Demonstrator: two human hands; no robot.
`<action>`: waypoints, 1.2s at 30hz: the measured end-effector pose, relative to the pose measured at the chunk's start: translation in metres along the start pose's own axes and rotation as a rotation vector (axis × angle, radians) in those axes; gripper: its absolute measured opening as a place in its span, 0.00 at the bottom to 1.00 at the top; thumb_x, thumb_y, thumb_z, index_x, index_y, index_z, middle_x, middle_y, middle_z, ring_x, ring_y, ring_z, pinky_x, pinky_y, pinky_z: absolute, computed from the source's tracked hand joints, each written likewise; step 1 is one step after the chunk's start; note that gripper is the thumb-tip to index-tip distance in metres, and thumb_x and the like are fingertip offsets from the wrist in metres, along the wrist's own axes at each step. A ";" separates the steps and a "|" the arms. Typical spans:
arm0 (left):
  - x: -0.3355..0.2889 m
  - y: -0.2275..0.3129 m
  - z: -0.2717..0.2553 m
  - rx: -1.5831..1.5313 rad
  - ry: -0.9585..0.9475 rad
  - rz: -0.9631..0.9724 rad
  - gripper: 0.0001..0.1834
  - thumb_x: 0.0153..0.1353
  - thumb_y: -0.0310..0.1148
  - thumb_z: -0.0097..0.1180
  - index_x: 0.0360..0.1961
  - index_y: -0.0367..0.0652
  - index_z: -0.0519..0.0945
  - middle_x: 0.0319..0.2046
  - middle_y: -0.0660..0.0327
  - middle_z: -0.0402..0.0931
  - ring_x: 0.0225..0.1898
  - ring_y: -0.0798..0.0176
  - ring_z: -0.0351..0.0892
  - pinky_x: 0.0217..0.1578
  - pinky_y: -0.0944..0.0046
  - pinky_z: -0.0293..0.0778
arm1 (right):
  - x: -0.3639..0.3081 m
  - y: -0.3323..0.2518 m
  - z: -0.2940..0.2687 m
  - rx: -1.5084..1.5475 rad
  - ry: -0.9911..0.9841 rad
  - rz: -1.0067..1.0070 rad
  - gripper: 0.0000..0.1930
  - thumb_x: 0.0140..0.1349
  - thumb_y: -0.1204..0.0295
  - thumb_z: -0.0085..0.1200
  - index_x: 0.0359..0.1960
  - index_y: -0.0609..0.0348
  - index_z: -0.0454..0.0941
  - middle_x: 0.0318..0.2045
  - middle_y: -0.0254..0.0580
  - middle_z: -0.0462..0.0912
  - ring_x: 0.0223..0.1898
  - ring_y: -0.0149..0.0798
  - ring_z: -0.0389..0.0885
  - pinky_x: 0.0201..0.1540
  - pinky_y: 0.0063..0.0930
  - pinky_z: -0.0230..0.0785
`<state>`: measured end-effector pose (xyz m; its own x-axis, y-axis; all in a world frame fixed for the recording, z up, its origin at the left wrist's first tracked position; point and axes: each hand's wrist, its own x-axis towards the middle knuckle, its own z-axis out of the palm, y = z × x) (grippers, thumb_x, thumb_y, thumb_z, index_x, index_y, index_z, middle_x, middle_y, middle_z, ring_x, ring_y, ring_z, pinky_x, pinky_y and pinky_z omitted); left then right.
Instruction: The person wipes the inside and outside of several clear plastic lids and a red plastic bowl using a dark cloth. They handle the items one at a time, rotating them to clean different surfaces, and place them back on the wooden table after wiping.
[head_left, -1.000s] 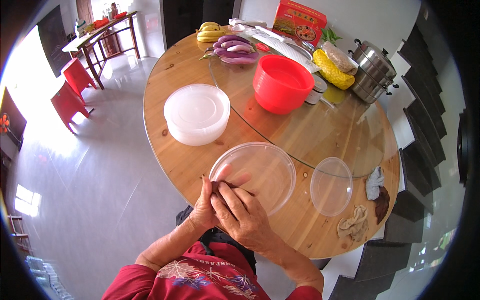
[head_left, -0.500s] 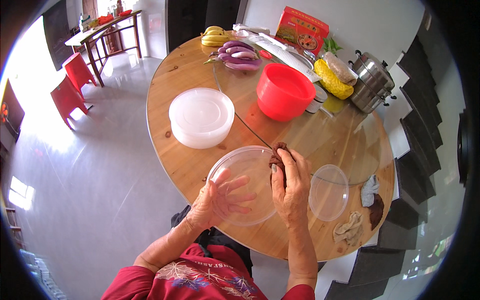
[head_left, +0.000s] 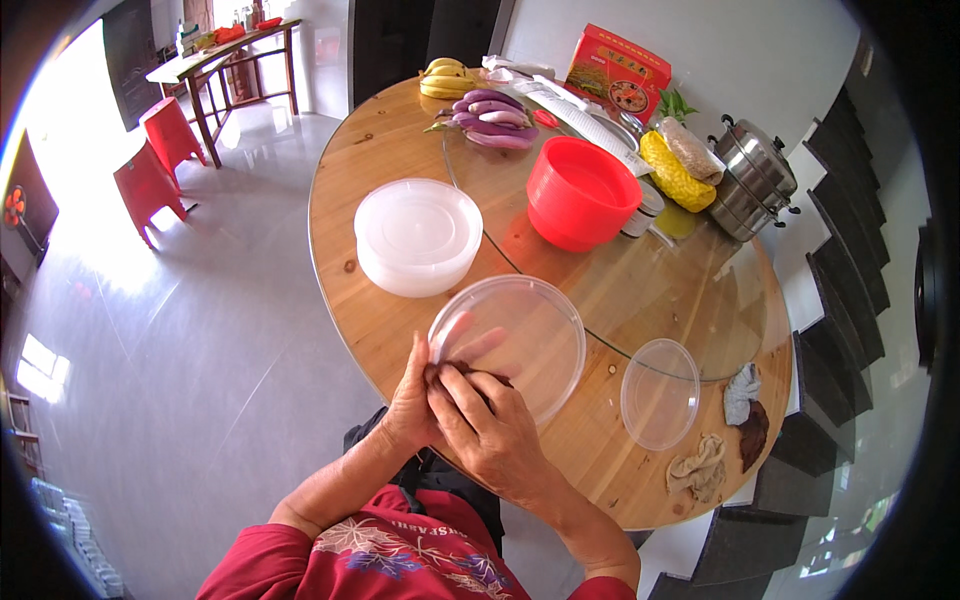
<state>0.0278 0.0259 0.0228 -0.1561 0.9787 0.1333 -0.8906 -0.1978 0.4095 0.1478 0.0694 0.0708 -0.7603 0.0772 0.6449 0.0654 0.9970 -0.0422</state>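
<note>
A clear round plastic lid (head_left: 535, 330) is tilted above the near edge of the table. My left hand (head_left: 408, 408) grips its left rim, and the fingers show through the plastic from behind. With bent fingers, my right hand (head_left: 488, 430) presses a dark brown cloth (head_left: 506, 380) against the lid's near left rim, close to my left thumb. Most of the cloth is hidden under the right fingers. Another clear round lid (head_left: 660, 395) lies on the table to the right. White translucent round containers with a lid (head_left: 418, 235) stand beyond my left hand.
The round wooden table (head_left: 345, 170) has a glass turntable. On it are stacked red bowls (head_left: 582, 195), eggplants (head_left: 490, 120), bananas (head_left: 447, 80), a red box (head_left: 618, 75) and a steel steamer pot (head_left: 750, 180). Crumpled cloths (head_left: 697, 467) lie near the right edge. Dark stairs (head_left: 835, 290) rise beyond.
My right hand has moved left and toward me with the brown cloth, from the lid's far right rim to its near left rim. The lid has shifted slightly right and away.
</note>
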 end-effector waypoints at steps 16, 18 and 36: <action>-0.008 0.017 -0.011 0.029 -0.050 -0.030 0.31 0.62 0.53 0.54 0.64 0.59 0.63 0.65 0.57 0.61 0.59 0.40 0.68 0.53 0.43 0.73 | -0.054 0.044 -0.038 1.244 0.471 1.088 0.25 0.57 0.76 0.61 0.56 0.66 0.69 0.42 0.35 0.79 0.43 0.27 0.77 0.48 0.21 0.71; -0.007 0.039 -0.026 0.184 -0.155 -0.035 0.29 0.61 0.48 0.58 0.60 0.50 0.68 0.60 0.56 0.67 0.57 0.44 0.72 0.52 0.47 0.74 | -0.048 0.050 -0.060 1.177 0.322 1.005 0.23 0.56 0.76 0.61 0.54 0.66 0.71 0.41 0.35 0.80 0.41 0.27 0.78 0.46 0.21 0.72; 0.017 0.076 0.054 1.082 -0.133 0.043 0.12 0.54 0.28 0.67 0.36 0.32 0.80 0.29 0.57 0.83 0.28 0.66 0.84 0.25 0.70 0.77 | 0.004 0.075 -0.101 0.975 -0.147 0.663 0.21 0.53 0.77 0.63 0.50 0.65 0.74 0.38 0.37 0.82 0.40 0.29 0.80 0.45 0.25 0.73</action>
<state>-0.0191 0.0249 0.1053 -0.0725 0.9690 0.2362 -0.0282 -0.2387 0.9707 0.2149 0.1438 0.1475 -0.8343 0.5186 0.1872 0.0032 0.3441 -0.9389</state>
